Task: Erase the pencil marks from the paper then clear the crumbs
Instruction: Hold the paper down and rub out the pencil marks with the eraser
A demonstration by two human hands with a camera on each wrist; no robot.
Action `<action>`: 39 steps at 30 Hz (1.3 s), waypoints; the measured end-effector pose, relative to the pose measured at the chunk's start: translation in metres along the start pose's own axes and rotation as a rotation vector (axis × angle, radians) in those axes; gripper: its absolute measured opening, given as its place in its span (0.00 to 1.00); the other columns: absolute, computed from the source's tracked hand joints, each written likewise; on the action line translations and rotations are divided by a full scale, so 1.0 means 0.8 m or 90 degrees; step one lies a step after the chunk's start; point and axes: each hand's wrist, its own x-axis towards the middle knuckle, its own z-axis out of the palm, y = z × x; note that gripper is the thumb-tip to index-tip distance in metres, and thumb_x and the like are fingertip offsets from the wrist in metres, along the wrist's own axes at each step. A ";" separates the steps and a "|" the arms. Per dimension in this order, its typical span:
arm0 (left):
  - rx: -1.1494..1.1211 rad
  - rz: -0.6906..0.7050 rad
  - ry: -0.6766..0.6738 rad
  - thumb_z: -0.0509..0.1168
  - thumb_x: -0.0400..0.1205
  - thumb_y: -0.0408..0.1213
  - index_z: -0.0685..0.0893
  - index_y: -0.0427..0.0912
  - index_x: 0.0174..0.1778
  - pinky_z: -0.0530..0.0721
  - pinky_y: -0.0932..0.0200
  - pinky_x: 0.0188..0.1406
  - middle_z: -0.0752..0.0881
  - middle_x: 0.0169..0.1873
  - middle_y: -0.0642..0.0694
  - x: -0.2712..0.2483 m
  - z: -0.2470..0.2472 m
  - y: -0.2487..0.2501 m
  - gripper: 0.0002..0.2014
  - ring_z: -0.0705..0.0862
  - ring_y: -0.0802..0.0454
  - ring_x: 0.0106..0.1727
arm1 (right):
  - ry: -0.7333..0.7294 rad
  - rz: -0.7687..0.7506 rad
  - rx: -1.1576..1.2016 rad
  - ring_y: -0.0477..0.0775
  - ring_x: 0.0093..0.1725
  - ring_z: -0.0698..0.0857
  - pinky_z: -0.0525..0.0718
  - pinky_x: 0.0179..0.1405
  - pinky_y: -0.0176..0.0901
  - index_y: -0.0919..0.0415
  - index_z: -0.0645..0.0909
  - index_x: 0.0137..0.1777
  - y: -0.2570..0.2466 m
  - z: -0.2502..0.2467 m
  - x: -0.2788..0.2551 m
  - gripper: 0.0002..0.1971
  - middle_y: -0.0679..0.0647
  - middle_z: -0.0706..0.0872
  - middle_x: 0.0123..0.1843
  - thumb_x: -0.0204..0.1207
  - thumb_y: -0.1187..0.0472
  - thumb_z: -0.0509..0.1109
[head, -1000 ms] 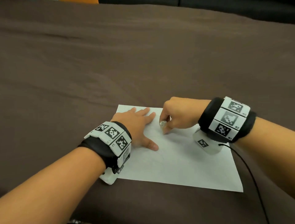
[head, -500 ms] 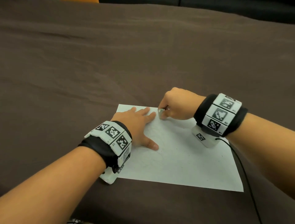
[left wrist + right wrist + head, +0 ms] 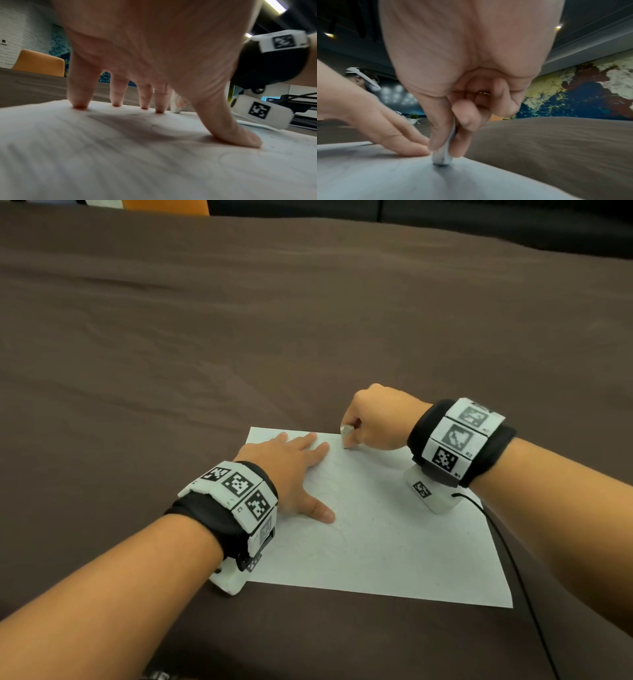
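Note:
A white sheet of paper (image 3: 394, 542) with faint pencil lines lies on the brown cloth. My left hand (image 3: 291, 470) lies flat on its left part, fingers straight and spread, pressing it down (image 3: 159, 108). My right hand (image 3: 373, 419) pinches a small white eraser (image 3: 346, 434) between thumb and fingers at the paper's far edge, just right of the left fingertips. In the right wrist view the eraser (image 3: 443, 157) stands with its tip on the paper (image 3: 402, 182). Tiny dark crumbs speckle the sheet near its middle (image 3: 373, 522).
The brown cloth (image 3: 239, 337) covers the whole table around the sheet. A black cable (image 3: 513, 559) runs from my right wrist along the paper's right edge. An orange chair back (image 3: 39, 63) stands beyond the table's far side.
My right hand has slid the eraser away from me, from the sheet's upper middle to its far edge. The left hand has stayed flat in place.

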 end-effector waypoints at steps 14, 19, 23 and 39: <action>-0.001 0.007 0.007 0.63 0.66 0.79 0.41 0.63 0.86 0.63 0.41 0.79 0.40 0.85 0.63 0.001 0.001 0.001 0.57 0.46 0.50 0.87 | -0.063 -0.033 0.026 0.53 0.44 0.87 0.89 0.51 0.53 0.52 0.94 0.46 -0.009 -0.009 -0.019 0.05 0.48 0.92 0.41 0.75 0.52 0.79; 0.001 0.003 0.006 0.63 0.66 0.80 0.41 0.64 0.85 0.63 0.39 0.78 0.41 0.86 0.63 0.000 0.002 0.000 0.57 0.46 0.50 0.87 | -0.024 0.002 0.014 0.59 0.46 0.89 0.91 0.48 0.59 0.53 0.94 0.44 -0.004 -0.007 -0.009 0.07 0.45 0.91 0.40 0.77 0.57 0.73; -0.003 0.003 0.006 0.63 0.66 0.79 0.41 0.64 0.86 0.62 0.41 0.79 0.40 0.85 0.64 0.002 0.003 -0.001 0.58 0.45 0.51 0.87 | -0.084 -0.092 -0.016 0.60 0.42 0.88 0.90 0.45 0.58 0.57 0.90 0.43 -0.026 0.015 -0.045 0.09 0.53 0.92 0.41 0.75 0.54 0.71; -0.001 0.006 0.018 0.63 0.66 0.79 0.42 0.64 0.85 0.65 0.41 0.77 0.42 0.85 0.64 0.000 0.003 -0.001 0.57 0.47 0.51 0.87 | -0.028 -0.016 0.006 0.62 0.45 0.89 0.90 0.44 0.56 0.56 0.93 0.43 -0.013 -0.005 0.000 0.07 0.53 0.91 0.39 0.76 0.58 0.73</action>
